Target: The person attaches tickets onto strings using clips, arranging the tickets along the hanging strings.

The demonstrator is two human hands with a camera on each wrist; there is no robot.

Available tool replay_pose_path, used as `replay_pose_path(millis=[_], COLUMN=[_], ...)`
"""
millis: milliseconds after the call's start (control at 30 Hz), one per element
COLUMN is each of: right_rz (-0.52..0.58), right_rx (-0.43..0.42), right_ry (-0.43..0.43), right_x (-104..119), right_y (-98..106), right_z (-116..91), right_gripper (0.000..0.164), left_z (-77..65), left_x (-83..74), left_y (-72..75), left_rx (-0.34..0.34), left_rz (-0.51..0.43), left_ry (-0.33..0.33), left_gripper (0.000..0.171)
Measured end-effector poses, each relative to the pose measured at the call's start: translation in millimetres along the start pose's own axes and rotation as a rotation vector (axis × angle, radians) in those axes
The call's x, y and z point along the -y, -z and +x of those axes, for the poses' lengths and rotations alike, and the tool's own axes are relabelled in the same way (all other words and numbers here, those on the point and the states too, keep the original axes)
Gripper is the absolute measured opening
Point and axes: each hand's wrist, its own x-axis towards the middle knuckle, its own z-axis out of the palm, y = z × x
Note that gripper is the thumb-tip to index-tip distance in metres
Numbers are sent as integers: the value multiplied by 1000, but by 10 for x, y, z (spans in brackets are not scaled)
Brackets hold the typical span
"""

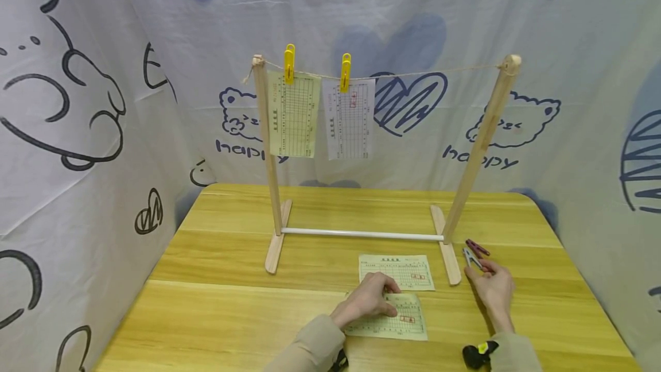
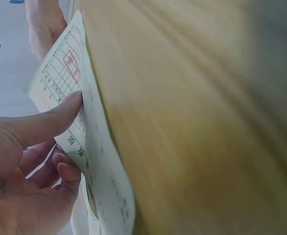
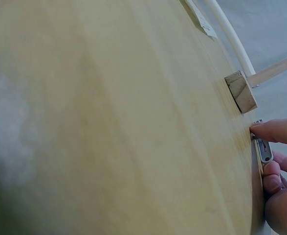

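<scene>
My left hand (image 1: 368,300) is on a pale green printed slip (image 1: 413,326) near the front of the table. In the left wrist view the thumb lies on the slip's printed face (image 2: 62,73), with the other fingers curled at its edge. My right hand (image 1: 493,289) pinches a light grey clothespin (image 1: 471,258) beside the rack's right foot; in the right wrist view, thumb and fingers are around the clothespin (image 3: 265,151). A dark red clothespin (image 1: 477,247) lies just beyond it. Another printed slip (image 1: 397,266) lies flat behind the left hand's slip.
A wooden rack with a right post (image 1: 480,148) and left post (image 1: 271,177) holds a string (image 1: 423,72). Yellow clothespins (image 1: 290,65) hang a green slip (image 1: 294,119) and a whitish slip (image 1: 351,125) from it. A white bar (image 1: 361,234) joins the feet.
</scene>
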Motion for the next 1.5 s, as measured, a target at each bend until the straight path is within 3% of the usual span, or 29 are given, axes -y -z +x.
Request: replay_pose_path(millis=[233,800,1133,1500], right_rz=[-1,7,7,58], right_rx=[7,25,10,-11], right_ry=[-6,-25,-39,2], right_x=[-7,12,22,6], right_y=[-4,5,4,3], right_z=[13,-17,-24,-34], right_gripper=[41,42,40,36], left_z=[-3,-25,-28,-59], left_x=[23,32,9,6], left_y=[-5,75,184,267], left_rx=[-14,-30,-86,-182], left_rz=[-21,-143,-290,-407], left_ry=[-32,-26,-28,-99], left_gripper=[27,17,14,16])
